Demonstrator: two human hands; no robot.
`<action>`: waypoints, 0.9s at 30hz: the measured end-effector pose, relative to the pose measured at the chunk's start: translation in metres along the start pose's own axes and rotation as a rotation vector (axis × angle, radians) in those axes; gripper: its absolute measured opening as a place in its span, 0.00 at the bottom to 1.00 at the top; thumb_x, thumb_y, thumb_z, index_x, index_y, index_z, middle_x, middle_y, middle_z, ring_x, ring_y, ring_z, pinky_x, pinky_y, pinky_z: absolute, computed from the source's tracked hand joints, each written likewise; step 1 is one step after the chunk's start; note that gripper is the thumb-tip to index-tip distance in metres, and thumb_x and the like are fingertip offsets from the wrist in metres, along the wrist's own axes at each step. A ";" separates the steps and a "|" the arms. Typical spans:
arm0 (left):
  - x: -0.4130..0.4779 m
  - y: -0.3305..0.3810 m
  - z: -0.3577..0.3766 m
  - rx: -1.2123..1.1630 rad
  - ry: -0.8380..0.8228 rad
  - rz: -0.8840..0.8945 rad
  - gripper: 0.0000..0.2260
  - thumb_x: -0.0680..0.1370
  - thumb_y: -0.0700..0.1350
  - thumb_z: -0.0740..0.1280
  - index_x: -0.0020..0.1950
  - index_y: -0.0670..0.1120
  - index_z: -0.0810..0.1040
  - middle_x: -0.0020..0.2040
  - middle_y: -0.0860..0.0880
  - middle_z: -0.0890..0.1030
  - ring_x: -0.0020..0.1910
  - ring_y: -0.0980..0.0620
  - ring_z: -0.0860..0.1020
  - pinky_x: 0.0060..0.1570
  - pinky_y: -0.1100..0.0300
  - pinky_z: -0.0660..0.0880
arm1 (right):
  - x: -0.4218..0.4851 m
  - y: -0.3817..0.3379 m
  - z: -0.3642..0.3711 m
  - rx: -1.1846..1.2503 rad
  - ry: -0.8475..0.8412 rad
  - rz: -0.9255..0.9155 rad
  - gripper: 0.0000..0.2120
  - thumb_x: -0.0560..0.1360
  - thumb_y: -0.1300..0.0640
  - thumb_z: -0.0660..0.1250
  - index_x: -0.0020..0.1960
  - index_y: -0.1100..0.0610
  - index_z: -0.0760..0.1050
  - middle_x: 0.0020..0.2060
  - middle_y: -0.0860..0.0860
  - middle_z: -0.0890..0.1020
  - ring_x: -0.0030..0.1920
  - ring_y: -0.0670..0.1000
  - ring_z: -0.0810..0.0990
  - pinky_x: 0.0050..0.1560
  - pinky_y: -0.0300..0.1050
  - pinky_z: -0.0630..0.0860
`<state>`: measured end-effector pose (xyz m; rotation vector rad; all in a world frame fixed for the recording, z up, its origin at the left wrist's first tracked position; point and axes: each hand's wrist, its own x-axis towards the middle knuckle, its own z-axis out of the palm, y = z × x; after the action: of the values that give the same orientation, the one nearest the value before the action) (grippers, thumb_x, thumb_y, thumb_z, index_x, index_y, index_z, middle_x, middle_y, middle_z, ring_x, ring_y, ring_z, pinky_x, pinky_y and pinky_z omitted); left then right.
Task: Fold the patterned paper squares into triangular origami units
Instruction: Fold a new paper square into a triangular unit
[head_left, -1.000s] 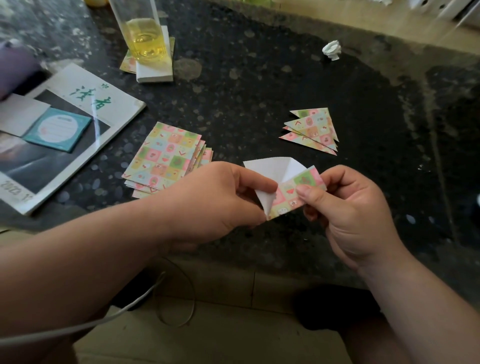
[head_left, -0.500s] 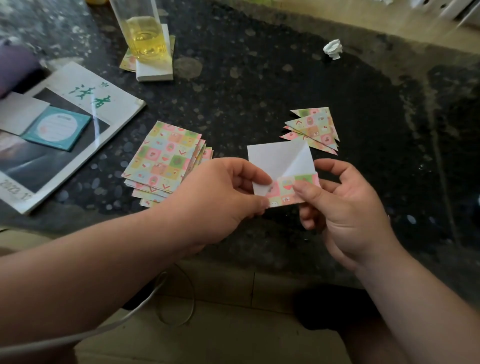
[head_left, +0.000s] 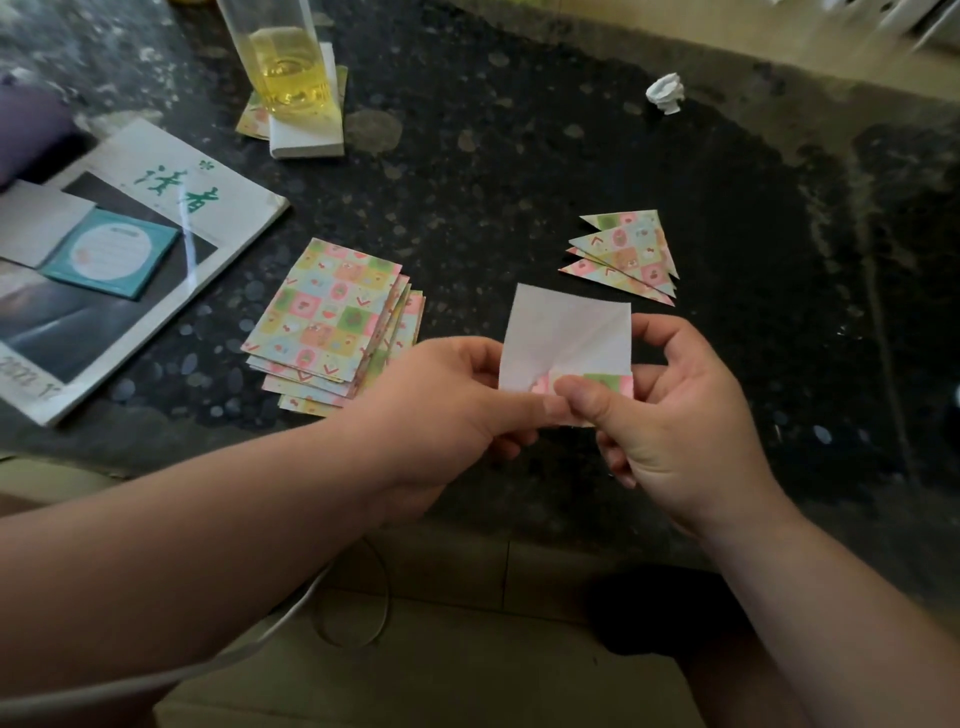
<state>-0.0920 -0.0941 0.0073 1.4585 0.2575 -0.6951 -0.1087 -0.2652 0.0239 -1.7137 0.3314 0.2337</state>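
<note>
Dark speckled countertop (head_left: 519, 171) across the upper view, from 9 o'clock round to 3 o'clock.

Magazine (head_left: 228, 208) with green characters on its white cover, lying flat at 9 o'clock, with a teal card (head_left: 111, 254) on top.

Left hand (head_left: 441, 400) reaching in from 8 o'clock, right hand (head_left: 675, 415) from 4 o'clock, both meeting just past centre. Both closed in a pinch on one paper square (head_left: 566, 332), held in the air above the near counter edge. Left thumb and fingers gripping its lower left corner. Right thumb pressing the lower edge, right fingers curled behind the sheet. White reverse toward the camera, with a narrow patterned strip showing along the bottom.

Stack of patterned squares (head_left: 327, 317), fanned loosely, flat on the counter at 9 o'clock of the held sheet and well apart from it.

Tall glass (head_left: 285, 62) of yellow liquid at 11 o'clock, standing upright on a white block (head_left: 311, 135).

Folded triangles (head_left: 628, 254), overlapping in a small pile, at 1 o'clock of the held sheet, near but not touching.

Crumpled white scrap (head_left: 666, 92) far off at 1 o'clock.
</note>
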 end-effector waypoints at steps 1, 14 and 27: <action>0.000 -0.001 0.001 -0.017 -0.031 -0.013 0.15 0.71 0.41 0.78 0.56 0.44 0.83 0.47 0.46 0.86 0.39 0.52 0.81 0.38 0.59 0.75 | 0.000 0.000 0.001 -0.003 -0.005 0.002 0.26 0.63 0.52 0.77 0.57 0.46 0.71 0.38 0.51 0.87 0.24 0.45 0.77 0.21 0.36 0.70; 0.002 0.003 0.001 -0.169 -0.068 -0.038 0.21 0.65 0.38 0.76 0.56 0.36 0.81 0.42 0.42 0.86 0.34 0.51 0.83 0.33 0.62 0.78 | 0.012 0.005 -0.018 0.151 -0.196 0.181 0.19 0.67 0.45 0.74 0.45 0.61 0.78 0.26 0.54 0.75 0.23 0.50 0.69 0.21 0.40 0.62; 0.005 0.005 -0.002 -0.151 0.058 0.034 0.06 0.78 0.37 0.71 0.54 0.39 0.78 0.42 0.42 0.86 0.35 0.51 0.83 0.35 0.60 0.81 | 0.016 0.012 -0.016 -0.003 -0.203 0.103 0.17 0.73 0.46 0.69 0.29 0.53 0.79 0.22 0.53 0.71 0.23 0.49 0.67 0.25 0.40 0.65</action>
<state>-0.0851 -0.0940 0.0086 1.3370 0.3225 -0.5931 -0.0986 -0.2838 0.0098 -1.6607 0.2691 0.4807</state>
